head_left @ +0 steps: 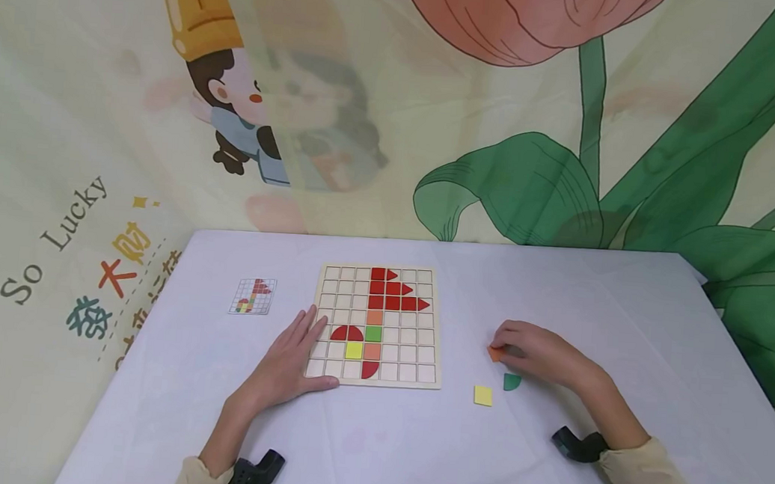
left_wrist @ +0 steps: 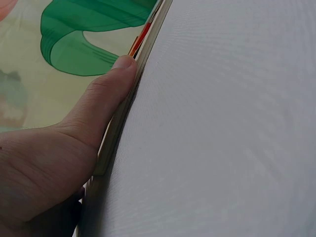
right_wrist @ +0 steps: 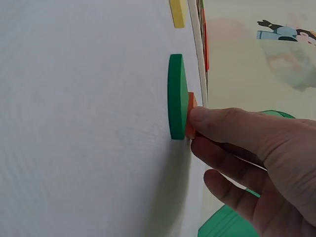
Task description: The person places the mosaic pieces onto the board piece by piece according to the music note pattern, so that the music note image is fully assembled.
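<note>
My right hand [head_left: 542, 352] is at the table's right, its thumb and fingers on an orange block [head_left: 495, 353], pinching it low over the cloth. Just in front of that hand lies a green quarter-round block [head_left: 511, 382], which partly covers the orange one in the right wrist view. A yellow square block [head_left: 482, 396] is a little to the left. My left hand [head_left: 282, 362] rests against the lower left corner of a wooden grid board [head_left: 406, 356], fingers along its left side and thumb [left_wrist: 106, 94] along the near edge. Red, orange, green and yellow blocks fill several of its cells.
A small printed card [head_left: 252, 296] with a coloured grid pattern lies left of the board. White cloth [head_left: 379, 451] covers the table. Behind the table's far edge hangs a patterned curtain [head_left: 363, 203].
</note>
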The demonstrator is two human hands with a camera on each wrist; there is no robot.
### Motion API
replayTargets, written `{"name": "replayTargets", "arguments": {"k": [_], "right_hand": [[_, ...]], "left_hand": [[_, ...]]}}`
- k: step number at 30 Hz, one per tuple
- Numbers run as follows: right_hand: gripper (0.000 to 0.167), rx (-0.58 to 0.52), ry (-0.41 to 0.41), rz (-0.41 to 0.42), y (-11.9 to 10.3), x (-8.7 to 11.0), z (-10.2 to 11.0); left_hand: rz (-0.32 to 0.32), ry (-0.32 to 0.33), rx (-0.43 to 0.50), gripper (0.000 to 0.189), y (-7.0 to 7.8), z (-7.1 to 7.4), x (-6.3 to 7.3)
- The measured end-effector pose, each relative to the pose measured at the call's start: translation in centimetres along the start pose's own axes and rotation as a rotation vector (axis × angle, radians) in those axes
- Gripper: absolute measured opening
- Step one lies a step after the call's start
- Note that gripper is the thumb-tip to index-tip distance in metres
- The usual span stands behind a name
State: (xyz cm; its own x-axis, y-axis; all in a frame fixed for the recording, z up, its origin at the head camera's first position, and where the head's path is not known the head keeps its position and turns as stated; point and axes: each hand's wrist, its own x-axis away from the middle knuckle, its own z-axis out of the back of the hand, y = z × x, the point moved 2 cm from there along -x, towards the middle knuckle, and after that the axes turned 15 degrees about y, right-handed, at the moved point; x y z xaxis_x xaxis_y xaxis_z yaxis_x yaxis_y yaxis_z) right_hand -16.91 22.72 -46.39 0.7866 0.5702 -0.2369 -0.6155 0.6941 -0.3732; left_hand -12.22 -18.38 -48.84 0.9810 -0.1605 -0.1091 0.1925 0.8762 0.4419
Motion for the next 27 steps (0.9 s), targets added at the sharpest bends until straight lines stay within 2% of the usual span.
{"name": "replayTargets", "arguments": {"k": [7,14,19,22,27], "right_hand": [[0.015,0.058,-0.002,0.012,-0.3,-0.2,0.2],[0.023,0.023,0.0,0.05,-0.1,-0.2,0.2],[0.022,0.004,0.004,0.03,-0.2,-0.2,-0.1],[0.022,0.003,0.074,0.063,-0.7,-0.4,-0.1],[0.026,-0.072,0.266,0.175,-2.8,-1.4,0.2]], "left_hand": [[-0.002,-0.004,-0.002,0.108,0.0,0.1,0.0],[-0.002,-0.002,0.003,0.108,0.0,0.1,0.1],[0.002,-0.01,0.007,0.108,-0.1,-0.1,0.3],[-0.002,-0.007,0.01,0.108,-0.1,-0.1,0.3],[-0.009,0.006,0.006,0.108,0.0,0.0,0.1]]}}
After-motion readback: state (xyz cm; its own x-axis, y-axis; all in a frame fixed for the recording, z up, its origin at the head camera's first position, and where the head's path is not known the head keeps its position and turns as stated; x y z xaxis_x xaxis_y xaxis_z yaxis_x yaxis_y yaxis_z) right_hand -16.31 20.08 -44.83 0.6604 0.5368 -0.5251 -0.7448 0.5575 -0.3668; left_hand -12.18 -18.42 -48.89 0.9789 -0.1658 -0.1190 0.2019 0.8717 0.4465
